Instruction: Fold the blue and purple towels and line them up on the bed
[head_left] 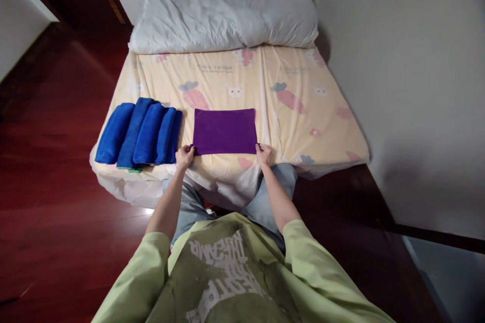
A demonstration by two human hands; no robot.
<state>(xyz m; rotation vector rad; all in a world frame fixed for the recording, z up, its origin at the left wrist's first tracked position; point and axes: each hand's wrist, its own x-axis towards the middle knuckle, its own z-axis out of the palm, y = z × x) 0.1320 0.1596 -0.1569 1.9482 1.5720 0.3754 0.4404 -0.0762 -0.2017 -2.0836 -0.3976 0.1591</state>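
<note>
A purple towel (pixel 225 131) lies flat as a rectangle on the bed, close to its front edge. My left hand (pixel 185 156) pinches the towel's near left corner. At the near right corner, my right hand (pixel 263 153) is closed on the same towel. Left of it rest several folded blue towels (pixel 147 131), side by side and partly overlapping, with a bit of green showing at the lower edge of one. My left hand is close to the rightmost of these.
A yellow bedsheet (pixel 322 126) with carrot and rabbit prints covers the bed. A white quilt (pixel 227 5) is heaped at the far end. A pale wall (pixel 409 86) runs along the right side. Dark red floor (pixel 56 161) extends on the left.
</note>
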